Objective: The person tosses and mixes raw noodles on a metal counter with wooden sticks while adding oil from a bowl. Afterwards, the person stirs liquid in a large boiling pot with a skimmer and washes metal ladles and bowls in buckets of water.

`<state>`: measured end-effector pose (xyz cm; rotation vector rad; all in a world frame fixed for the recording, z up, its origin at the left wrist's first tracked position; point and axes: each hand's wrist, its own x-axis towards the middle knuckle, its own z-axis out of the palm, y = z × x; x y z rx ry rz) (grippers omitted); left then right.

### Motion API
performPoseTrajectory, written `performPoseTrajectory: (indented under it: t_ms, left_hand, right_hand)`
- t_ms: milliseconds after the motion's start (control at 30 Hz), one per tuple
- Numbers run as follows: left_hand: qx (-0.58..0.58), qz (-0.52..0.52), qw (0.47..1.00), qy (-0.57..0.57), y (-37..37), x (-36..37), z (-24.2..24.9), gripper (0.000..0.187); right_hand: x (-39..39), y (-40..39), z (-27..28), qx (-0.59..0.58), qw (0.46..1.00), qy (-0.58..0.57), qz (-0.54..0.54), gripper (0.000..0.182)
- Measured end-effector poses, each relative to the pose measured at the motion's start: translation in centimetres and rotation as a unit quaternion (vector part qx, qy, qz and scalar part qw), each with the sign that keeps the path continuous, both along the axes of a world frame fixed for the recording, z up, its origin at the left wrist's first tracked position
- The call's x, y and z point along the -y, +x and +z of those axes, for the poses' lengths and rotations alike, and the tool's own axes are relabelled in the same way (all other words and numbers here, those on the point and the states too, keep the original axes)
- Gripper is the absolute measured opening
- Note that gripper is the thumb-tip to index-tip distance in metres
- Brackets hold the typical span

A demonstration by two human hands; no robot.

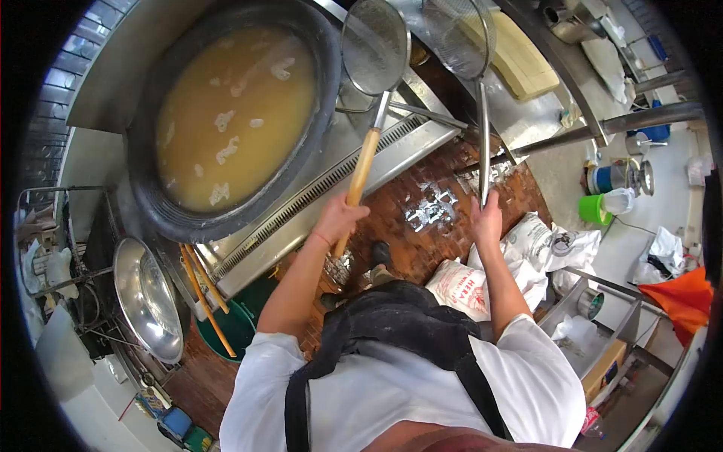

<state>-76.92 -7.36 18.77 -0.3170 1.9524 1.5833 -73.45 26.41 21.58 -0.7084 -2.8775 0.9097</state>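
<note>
Your left hand [339, 218] is closed around the pale wooden handle of a round fine-mesh metal skimmer [374, 47], whose head hovers at the right rim of the big black wok of cloudy yellow liquid [233, 113], while your right hand [487, 224] is wrapped on the thin steel handle of a second, wire-mesh strainer [458, 34] held further right over the steel counter. Keep both fists firm and low on the handles so the heads stay level, and bring the skimmer across the rim rather than dragging it. Whether either mesh carries anything is hard to tell from up here, so tilt gently.
</note>
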Motion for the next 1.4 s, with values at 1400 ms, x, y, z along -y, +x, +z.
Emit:
performPoseTrajectory:
  t_ms: [1400]
  left_hand:
    - [-0.189,0.246,0.902,-0.302,13.9,9.2,8.3,0.043]
  right_hand:
    - [1.6,-10.3,-10.7,0.064,0.933,0.2,0.291,0.033]
